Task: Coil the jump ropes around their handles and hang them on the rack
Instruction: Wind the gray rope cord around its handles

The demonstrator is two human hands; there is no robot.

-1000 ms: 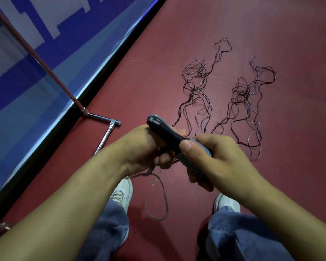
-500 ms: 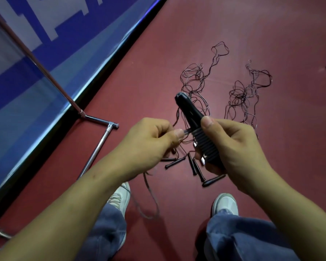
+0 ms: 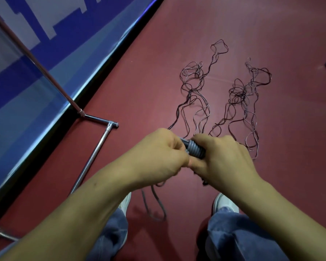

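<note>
So, rack [image 3: 90, 159]: chrome foot on the floor, well left of my grip, with nothing hung on it that I can see.
Left hand [image 3: 158, 157]: fingers curled tight against the near end of the handle. Half a second ago it pinched the rope out in the open beside the handle; now it has closed right up against my right hand, and I judge the rope is still between its fingers, though they hide it.
Rope [image 3: 159, 202]: a slack loop hangs under my left hand, down between my shoes.
Handle [image 3: 193, 148]: grey and ribbed, lying across between my two hands with only a short stretch showing. A moment back it stood tilted up out of my right fist; it has swung down flat.
Right hand [image 3: 220, 159]: wrapped firmly round the far part of the handle, thumb underneath touching my left hand.
Loose ropes [image 3: 239, 93]: two tangles on the floor beyond my grip, not yet coiled.
Meaning: that swing looks like one more wrap going on, so the coiling is early and the hanging is still ahead.
</note>
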